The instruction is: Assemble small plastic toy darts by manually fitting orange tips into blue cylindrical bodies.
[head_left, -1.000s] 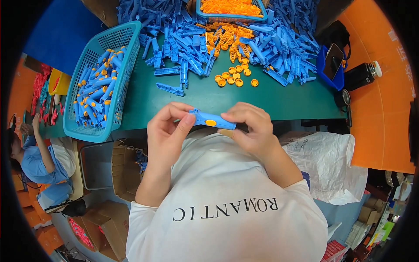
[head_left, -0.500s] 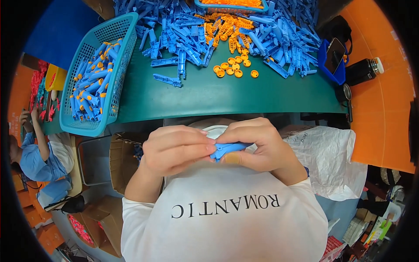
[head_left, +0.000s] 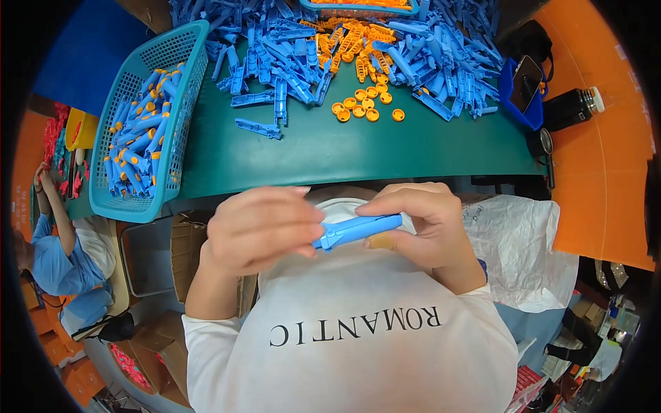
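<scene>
A long blue plastic casing [head_left: 365,230] is held level in front of my chest. My right hand [head_left: 435,230] pinches its right end between thumb and fingers; a tan wrap covers the thumb tip. At the casing's left end are the fingers of my left hand [head_left: 265,230], slightly blurred and closed over that end, so its tip is hidden. On the green table beyond lie loose blue casing halves [head_left: 292,69], orange ladder-like inserts [head_left: 354,41] and several small round orange caps [head_left: 359,110].
A teal basket [head_left: 191,117] of blue casings with orange ends stands at the table's left. At the right are a blue bin [head_left: 508,103] with a phone, and a black bottle [head_left: 568,110]. Another person [head_left: 62,255] works at far left. Cardboard boxes [head_left: 148,344] sit below.
The casing has shifted slightly and shows more of its length between my hands. My left hand has moved left, and my right hand has opened out from around the casing to its right end.
</scene>
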A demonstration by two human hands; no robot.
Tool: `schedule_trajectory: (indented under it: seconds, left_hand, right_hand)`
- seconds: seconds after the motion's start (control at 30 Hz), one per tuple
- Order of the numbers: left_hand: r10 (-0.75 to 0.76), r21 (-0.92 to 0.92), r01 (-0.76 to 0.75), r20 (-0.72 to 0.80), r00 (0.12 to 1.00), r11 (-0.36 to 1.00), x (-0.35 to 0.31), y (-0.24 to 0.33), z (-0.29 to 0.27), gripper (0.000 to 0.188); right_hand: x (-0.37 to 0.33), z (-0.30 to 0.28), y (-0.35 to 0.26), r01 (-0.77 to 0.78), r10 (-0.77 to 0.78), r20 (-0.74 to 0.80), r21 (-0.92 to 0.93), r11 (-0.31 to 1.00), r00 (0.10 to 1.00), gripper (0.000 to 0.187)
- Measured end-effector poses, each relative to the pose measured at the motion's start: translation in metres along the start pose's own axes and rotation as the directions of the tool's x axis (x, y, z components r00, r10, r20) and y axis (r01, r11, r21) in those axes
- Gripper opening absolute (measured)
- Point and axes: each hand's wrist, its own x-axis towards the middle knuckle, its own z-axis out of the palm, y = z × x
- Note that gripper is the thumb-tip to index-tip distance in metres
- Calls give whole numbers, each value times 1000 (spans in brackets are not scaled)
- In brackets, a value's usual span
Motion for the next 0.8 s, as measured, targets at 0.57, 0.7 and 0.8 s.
schedule_trajectory:
  seconds: [0.57, 0.7, 0.8]
  left_hand:
    - [-489, -4, 495, 144, 860, 869, 10, 21, 35, 26]
    - [-678, -358, 773, 375, 633, 524, 6, 15, 43, 26]
    - [-535, -729, 678, 610, 584, -92, -10, 6, 53, 37]
  right_hand:
    - [0, 16, 28, 150, -159, -30, -209, 966, 987, 31]
    - [1, 20, 31, -88, 127, -119, 286, 954, 985, 27]
    - [3, 16, 30, -171, 281, -154, 498, 850, 947, 18]
